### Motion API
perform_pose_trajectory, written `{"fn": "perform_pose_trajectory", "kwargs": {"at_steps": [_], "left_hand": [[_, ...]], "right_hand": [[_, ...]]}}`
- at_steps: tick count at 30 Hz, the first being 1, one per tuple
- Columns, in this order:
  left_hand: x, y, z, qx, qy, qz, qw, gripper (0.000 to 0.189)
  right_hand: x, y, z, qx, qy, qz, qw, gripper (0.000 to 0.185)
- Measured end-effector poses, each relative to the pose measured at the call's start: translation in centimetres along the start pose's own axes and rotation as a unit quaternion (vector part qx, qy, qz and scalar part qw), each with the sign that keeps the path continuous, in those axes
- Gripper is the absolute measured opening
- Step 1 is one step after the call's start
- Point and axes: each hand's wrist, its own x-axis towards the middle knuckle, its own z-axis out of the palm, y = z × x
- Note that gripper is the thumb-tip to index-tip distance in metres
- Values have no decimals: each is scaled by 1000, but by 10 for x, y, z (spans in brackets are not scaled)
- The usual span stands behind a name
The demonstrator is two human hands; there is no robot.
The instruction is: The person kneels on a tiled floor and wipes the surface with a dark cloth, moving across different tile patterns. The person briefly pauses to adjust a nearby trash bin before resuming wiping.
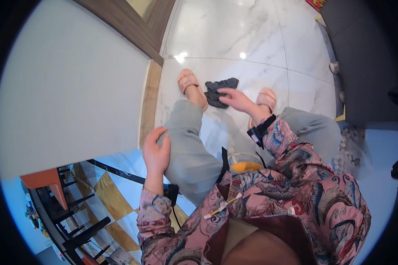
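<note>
On the marble-look floor, two crumpled dark grey fabric pieces [221, 84] with gathered edges lie between my slippered feet. My right hand [237, 99] hovers at their right side, fingers apart and holding nothing; its fingertips overlap the cloth in view, and I cannot tell whether they touch it. My left hand [156, 150] is raised beside my left knee, empty, with the thumb away from the fingers. Both wrists carry black straps. A pink slipper [188, 81] is on my left foot, and another pink slipper [267, 98] is on my right.
A white wall panel [73, 89] with wooden trim [150, 99] rises close on the left. At right stands a dark cabinet [368, 66], with shoes partly under it. Black racks and an orange chair-like piece [41, 180] are at lower left. A yellow object [247, 166] shows between my legs.
</note>
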Motion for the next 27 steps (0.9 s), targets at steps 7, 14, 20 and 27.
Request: {"fn": "perform_pose_trajectory", "kwargs": {"at_steps": [7,14,20,27], "left_hand": [[-26,23,25,38,18,-2,999,24],[-68,79,-31,103,19,-4,995,25],[-125,102,-56,151,10,-31,988,27],[-187,185,-88,144,-36,-71,986,24]], "right_hand": [[-3,-87,-78,144,162,-19,976,44],[-18,-22,-76,-93,211,-24,973,65],[-33,27,-42,-260,97,74,958,96],[-75,32,-36,-376,3,93,922,105]]}}
